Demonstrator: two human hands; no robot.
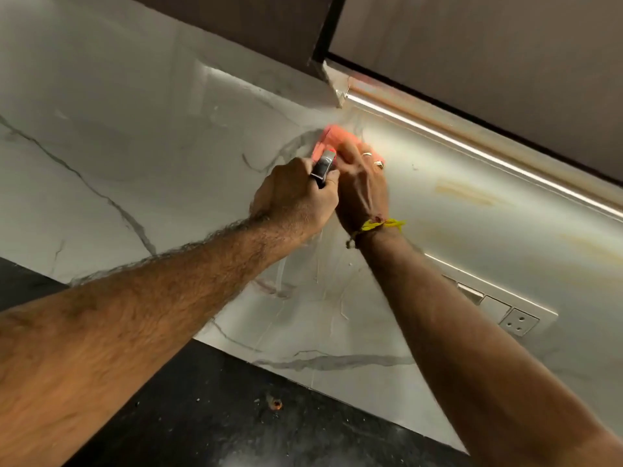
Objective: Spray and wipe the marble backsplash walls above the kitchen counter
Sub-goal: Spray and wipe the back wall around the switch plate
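Backsplash: the marble backsplash, white with grey veins, fills most of the view and meets in a corner under the dark upper cabinets; wet streaks run down it below the hands.
Counter: the black counter runs along the foot of the wall.
Light strip: a lit strip runs under the right cabinet.
Socket plate: a switch and socket plate sits on the right wall, well below the hands.
Left hand: the left hand grips a spray bottle, fingers curled round it, nozzle end close to the wall.
Right hand: the right hand presses an orange cloth flat against the marble near the corner, just beside the left hand; it is blurred.
Wrist thread: a yellow thread is tied at the right wrist.
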